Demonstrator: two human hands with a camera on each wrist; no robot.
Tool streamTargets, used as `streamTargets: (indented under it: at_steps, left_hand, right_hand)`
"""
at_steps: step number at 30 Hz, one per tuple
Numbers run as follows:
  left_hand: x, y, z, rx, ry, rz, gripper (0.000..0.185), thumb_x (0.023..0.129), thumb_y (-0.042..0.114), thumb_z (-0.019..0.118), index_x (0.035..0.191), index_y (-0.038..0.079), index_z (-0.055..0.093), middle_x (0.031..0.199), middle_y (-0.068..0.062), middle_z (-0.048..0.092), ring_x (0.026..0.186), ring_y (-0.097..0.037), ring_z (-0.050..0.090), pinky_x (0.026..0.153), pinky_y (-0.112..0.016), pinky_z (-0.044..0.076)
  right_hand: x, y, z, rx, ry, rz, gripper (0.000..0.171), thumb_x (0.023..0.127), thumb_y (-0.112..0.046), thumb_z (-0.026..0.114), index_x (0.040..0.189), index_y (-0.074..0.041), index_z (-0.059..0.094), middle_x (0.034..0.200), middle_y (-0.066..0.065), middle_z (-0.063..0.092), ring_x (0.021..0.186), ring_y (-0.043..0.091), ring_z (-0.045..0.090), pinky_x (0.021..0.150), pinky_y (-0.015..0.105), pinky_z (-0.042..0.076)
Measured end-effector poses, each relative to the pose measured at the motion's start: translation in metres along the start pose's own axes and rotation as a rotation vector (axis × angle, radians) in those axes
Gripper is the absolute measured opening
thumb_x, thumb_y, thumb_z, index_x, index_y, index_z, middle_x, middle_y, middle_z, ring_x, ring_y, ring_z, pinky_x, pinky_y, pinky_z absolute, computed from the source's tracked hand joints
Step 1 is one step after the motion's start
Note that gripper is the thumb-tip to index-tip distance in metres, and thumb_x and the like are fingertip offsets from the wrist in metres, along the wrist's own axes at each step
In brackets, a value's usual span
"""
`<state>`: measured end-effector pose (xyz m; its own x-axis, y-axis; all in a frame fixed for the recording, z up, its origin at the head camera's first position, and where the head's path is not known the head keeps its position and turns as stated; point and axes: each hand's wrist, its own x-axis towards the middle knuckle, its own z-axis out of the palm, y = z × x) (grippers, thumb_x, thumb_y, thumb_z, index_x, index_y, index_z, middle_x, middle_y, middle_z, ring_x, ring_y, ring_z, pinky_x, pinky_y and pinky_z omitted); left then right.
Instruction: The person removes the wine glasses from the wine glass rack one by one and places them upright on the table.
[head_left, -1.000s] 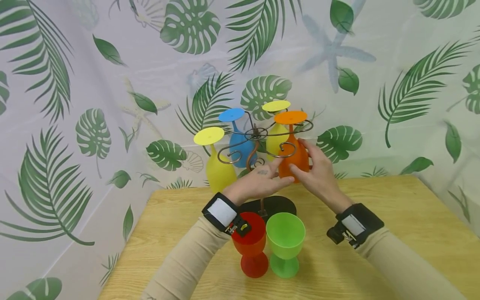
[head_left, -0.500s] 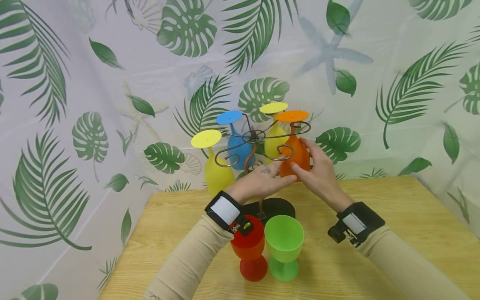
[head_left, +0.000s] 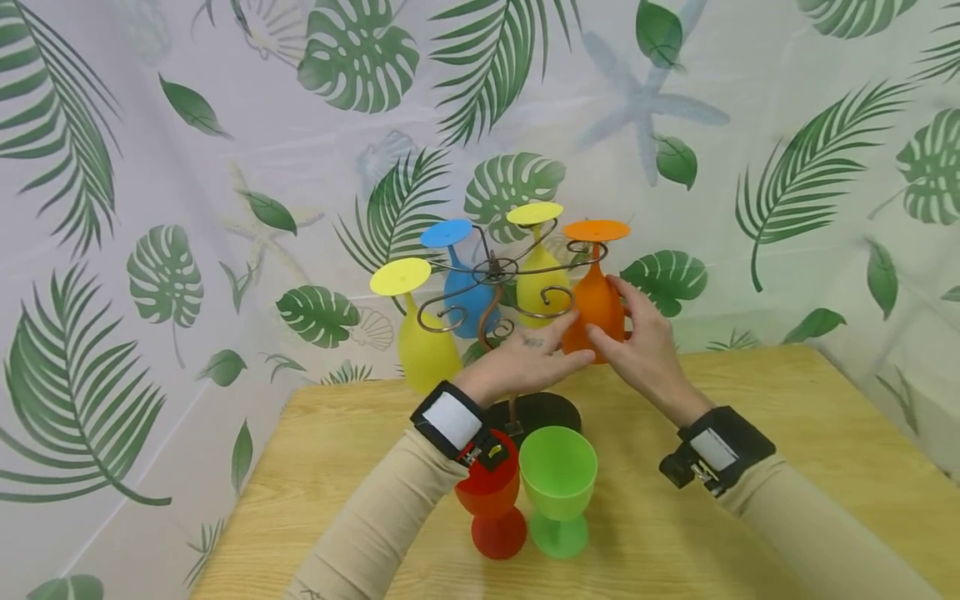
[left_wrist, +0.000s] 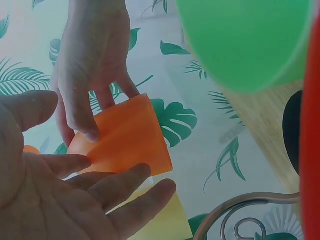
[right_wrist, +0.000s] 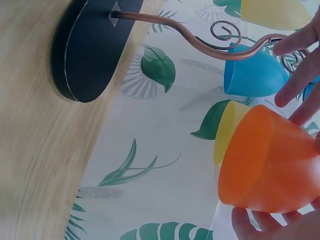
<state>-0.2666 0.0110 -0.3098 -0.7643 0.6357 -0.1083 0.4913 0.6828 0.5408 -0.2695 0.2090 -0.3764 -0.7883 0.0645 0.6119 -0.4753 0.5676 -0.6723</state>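
Two hands meet around an orange plastic goblet (head_left: 596, 308) that hangs upside down by its flat foot from a curled copper-wire glass rack (head_left: 495, 287) standing on a light wooden table (head_left: 787, 433). The right hand (head_left: 645, 350) curls its fingers and thumb around the goblet's bowl. The left hand (head_left: 525, 360) reaches in with nearly straight fingers, their tips touching the bowl's near side rather than gripping it. The goblet appears tilted, its foot at the outer end of a rack arm, so the step in hand looks like sliding it along that slot; the next move probably calls for keeping the stem in line with the wire opening. Two yellow goblets (head_left: 423, 346) and a blue goblet (head_left: 465, 292) hang alongside. A red goblet (head_left: 491, 508) and a green goblet (head_left: 558, 483) stand upright near the rack's black base (head_left: 543, 410).
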Motion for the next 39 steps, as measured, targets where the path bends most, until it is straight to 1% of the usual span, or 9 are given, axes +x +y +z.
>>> streamTargets:
  at_steps: [4, 9, 17, 21, 25, 28, 32, 36, 39]
  left_hand:
    - [-0.002, -0.001, -0.001, 0.002, 0.006, 0.022, 0.076, 0.103, 0.058, 0.047, 0.166, 0.026, 0.016, 0.154, -0.01, 0.051, 0.133, -0.021, 0.056, 0.1, -0.036, 0.052]
    - [-0.002, -0.001, -0.001, 0.034, -0.008, 0.015, 0.076, 0.104, 0.056, 0.046, 0.166, 0.023, 0.017, 0.161, -0.008, 0.042, 0.138, -0.023, 0.052, 0.111, -0.04, 0.046]
    - [-0.004, 0.005, -0.002, 0.104, -0.024, 0.082, 0.076, 0.104, 0.052, 0.049, 0.165, 0.019, 0.017, 0.167, -0.006, 0.029, 0.142, -0.025, 0.046, 0.119, -0.042, 0.038]
    - [-0.006, 0.006, -0.004, 0.084, 0.009, 0.093, 0.079, 0.104, 0.048, 0.052, 0.166, 0.022, 0.011, 0.168, -0.008, 0.028, 0.149, -0.027, 0.037, 0.121, -0.045, 0.034]
    - [-0.007, 0.01, -0.002, 0.1, 0.038, 0.153, 0.081, 0.104, 0.043, 0.055, 0.166, 0.021, 0.007, 0.17, -0.008, 0.021, 0.155, -0.026, 0.026, 0.124, -0.045, 0.028]
    - [-0.01, 0.012, 0.001, 0.122, 0.043, 0.186, 0.082, 0.104, 0.041, 0.055, 0.166, 0.022, 0.006, 0.17, -0.009, 0.02, 0.155, -0.026, 0.025, 0.124, -0.046, 0.029]
    - [-0.015, 0.013, 0.004, 0.127, 0.064, 0.176, 0.082, 0.104, 0.041, 0.056, 0.166, 0.027, 0.005, 0.17, -0.01, 0.021, 0.154, -0.029, 0.027, 0.121, -0.051, 0.032]
    - [-0.02, 0.014, 0.008, 0.106, 0.077, 0.187, 0.082, 0.103, 0.04, 0.057, 0.166, 0.029, 0.006, 0.17, -0.011, 0.02, 0.154, -0.03, 0.029, 0.118, -0.054, 0.036]
    - [-0.022, 0.014, 0.01, 0.09, 0.084, 0.215, 0.081, 0.103, 0.039, 0.058, 0.166, 0.029, 0.007, 0.17, -0.009, 0.021, 0.153, -0.029, 0.029, 0.118, -0.054, 0.037]
  right_hand:
    - [-0.001, -0.001, 0.0, 0.003, 0.011, -0.002, 0.067, 0.091, -0.011, 0.07, 0.152, 0.001, 0.043, 0.15, 0.023, 0.05, 0.116, 0.048, 0.06, 0.078, 0.059, 0.06]
    - [-0.003, -0.002, 0.0, -0.009, 0.004, -0.017, 0.067, 0.091, -0.011, 0.071, 0.151, 0.001, 0.044, 0.15, 0.023, 0.05, 0.116, 0.048, 0.06, 0.077, 0.059, 0.06]
    - [-0.012, -0.002, -0.006, -0.011, 0.009, -0.045, 0.068, 0.09, -0.009, 0.071, 0.152, 0.0, 0.043, 0.15, 0.022, 0.05, 0.114, 0.047, 0.061, 0.076, 0.06, 0.06]
    - [-0.014, -0.005, -0.01, -0.022, 0.027, -0.084, 0.068, 0.089, -0.009, 0.072, 0.151, -0.001, 0.045, 0.145, 0.023, 0.053, 0.11, 0.044, 0.062, 0.074, 0.058, 0.061]
    - [-0.02, -0.009, -0.015, -0.033, 0.038, -0.094, 0.067, 0.089, -0.01, 0.073, 0.15, -0.003, 0.047, 0.143, 0.021, 0.055, 0.11, 0.042, 0.063, 0.074, 0.052, 0.061]
    - [-0.026, -0.012, -0.019, -0.028, 0.039, -0.103, 0.067, 0.088, -0.008, 0.073, 0.15, -0.003, 0.047, 0.144, 0.02, 0.055, 0.113, 0.044, 0.063, 0.074, 0.053, 0.061]
    - [-0.034, -0.012, -0.022, -0.037, 0.042, -0.131, 0.068, 0.087, -0.007, 0.074, 0.149, 0.0, 0.047, 0.143, 0.022, 0.056, 0.115, 0.045, 0.063, 0.072, 0.057, 0.061]
    - [-0.041, -0.011, -0.024, -0.064, 0.051, -0.137, 0.068, 0.086, -0.007, 0.075, 0.148, 0.0, 0.049, 0.142, 0.02, 0.057, 0.116, 0.042, 0.063, 0.073, 0.038, 0.061]
    - [-0.046, -0.011, -0.027, -0.065, 0.052, -0.137, 0.068, 0.085, -0.007, 0.076, 0.147, 0.0, 0.049, 0.142, 0.019, 0.058, 0.116, 0.043, 0.063, 0.074, 0.019, 0.054]
